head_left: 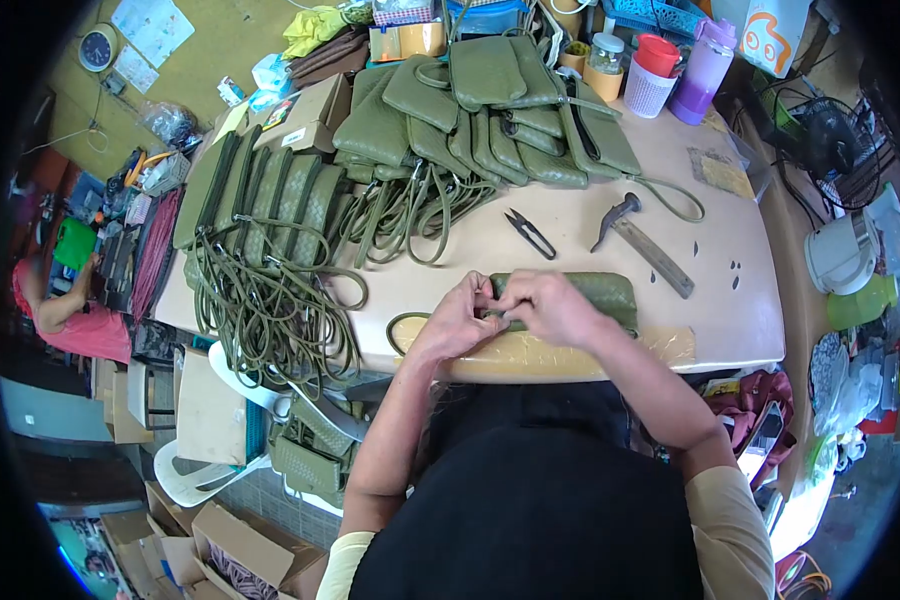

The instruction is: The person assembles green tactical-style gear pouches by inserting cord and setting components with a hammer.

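A green woven-pattern pouch lies at the table's front edge, partly under my hands. My left hand and my right hand meet at its left end, fingers pinched together. Whatever sits between the fingertips is too small and covered to make out. A green strap loop extends from beneath my left hand over a strip of brown tape. Beyond my hands lie black thread snips and a hammer with a worn handle.
Green pouches are piled at the table's back. More pouches with tangled straps hang over the left edge. A purple bottle and a red cup stand at back right. Another person is at far left.
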Available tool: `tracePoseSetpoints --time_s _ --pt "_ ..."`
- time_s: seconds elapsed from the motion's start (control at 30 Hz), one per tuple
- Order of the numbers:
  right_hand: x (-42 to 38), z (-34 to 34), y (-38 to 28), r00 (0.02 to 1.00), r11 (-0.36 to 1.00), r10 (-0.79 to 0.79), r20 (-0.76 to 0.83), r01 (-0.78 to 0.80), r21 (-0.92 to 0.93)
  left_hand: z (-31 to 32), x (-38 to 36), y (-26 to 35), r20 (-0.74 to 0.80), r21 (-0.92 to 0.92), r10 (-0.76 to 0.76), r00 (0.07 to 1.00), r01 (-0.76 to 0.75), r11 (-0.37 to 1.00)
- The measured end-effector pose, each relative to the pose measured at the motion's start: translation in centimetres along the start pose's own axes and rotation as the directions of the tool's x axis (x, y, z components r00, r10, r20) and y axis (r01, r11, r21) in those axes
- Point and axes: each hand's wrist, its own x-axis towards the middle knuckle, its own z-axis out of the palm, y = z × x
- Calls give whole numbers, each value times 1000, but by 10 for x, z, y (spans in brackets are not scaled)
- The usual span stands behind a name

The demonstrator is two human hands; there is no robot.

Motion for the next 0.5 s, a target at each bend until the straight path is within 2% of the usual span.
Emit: tracePoseSetpoints --time_s 0.03,0.07,0.13,0.17,0.2,0.27,0.33,0.4,0.43,0.47,0.5 --pt "1 -6 5 996 993 91 18 -90 -71 3 0 2 -11 23 44 999 -44 999" --pt "0 -8 10 996 994 88 19 -86 -70 4 -1 4 -25 45 92 995 -91 995" --pt "-1 -11 19 985 970 107 -137 -133 -201 3 -1 3 -31 67 84 996 -82 994" --pt "-1 -12 13 983 986 78 -163 -100 -133 3 0 2 -36 85 73 997 -70 994" --pt "3 -10 5 984 986 74 -159 -96 -138 2 1 5 -41 82 78 996 -75 994" --pt "5 6 -11 999 999 42 1 -42 -18 2 -3 9 -17 17 12 1000 -11 1000" --pt "8 5 -2 999 998 45 1 -45 -48 2 -3 9 -24 50 6 1000 -5 999" --pt "7 5 10 996 950 -26 -91 -4 -313 4 0 7 -33 80 13 999 -10 997" --pt "6 5 19 983 940 -26 -182 -38 -340 5 -1 3 -38 59 45 998 -43 997" --pt "4 4 12 982 940 -25 -186 -40 -339 5 -3 0 -44 40 76 996 -74 996" --pt "8 0 1 984 981 23 -174 -56 -185 3 1 4 -49 43 89 995 -87 995"
